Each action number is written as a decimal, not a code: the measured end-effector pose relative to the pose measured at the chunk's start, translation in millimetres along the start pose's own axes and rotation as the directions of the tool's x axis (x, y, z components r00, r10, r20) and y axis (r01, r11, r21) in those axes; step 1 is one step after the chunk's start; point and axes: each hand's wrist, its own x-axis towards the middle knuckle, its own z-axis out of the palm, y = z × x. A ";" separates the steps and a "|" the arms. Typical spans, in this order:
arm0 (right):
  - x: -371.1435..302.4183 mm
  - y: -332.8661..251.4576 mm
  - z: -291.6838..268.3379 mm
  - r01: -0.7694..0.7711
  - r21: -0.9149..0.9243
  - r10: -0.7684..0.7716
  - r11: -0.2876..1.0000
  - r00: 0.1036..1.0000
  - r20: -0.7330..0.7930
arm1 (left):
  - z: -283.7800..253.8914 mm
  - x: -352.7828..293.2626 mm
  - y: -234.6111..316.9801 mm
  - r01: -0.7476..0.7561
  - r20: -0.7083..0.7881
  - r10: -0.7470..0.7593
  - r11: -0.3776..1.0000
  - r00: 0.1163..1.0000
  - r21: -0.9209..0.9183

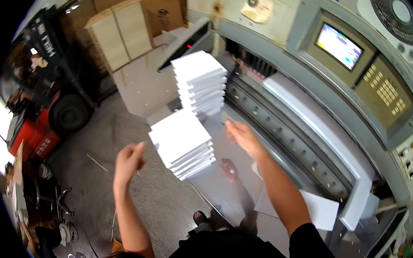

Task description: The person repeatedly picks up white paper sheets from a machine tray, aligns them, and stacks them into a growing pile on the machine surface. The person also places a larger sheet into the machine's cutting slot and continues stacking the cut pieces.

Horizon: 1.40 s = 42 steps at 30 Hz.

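Two piles of white paper stand on the shiny metal table. My left hand hovers left of the nearer, lower paper stack, apart from it. Its fingers are curled in, and whatever may be inside them is hidden. On the other side of that stack, my right hand is raised over the table with its fingers loosely apart and nothing seen in them. Behind stands the taller paper stack, layered in several blocks with slightly uneven edges. Neither hand touches the paper.
A grey cutting machine with a lit screen and a keypad runs along the right. Loose white sheets lie by my right forearm. A long pale bar borders the machine bed. A red forklift stands left; a fan is upper right.
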 end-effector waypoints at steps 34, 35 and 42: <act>-252.1 128.2 10.4 -0.110 -0.317 0.019 0.942 0.961 -0.274 | 183.4 -115.9 -78.9 -0.085 0.744 0.050 0.996 0.667 0.009; -253.6 125.7 16.6 -0.007 -0.397 -0.133 0.918 0.937 -0.323 | 184.1 -115.2 -72.9 -0.084 0.732 0.041 0.996 0.680 0.022; -252.3 147.9 30.6 -0.041 -0.485 -0.177 0.873 0.901 -0.396 | 204.5 -119.3 -110.2 -0.307 0.619 0.245 0.952 0.746 -0.007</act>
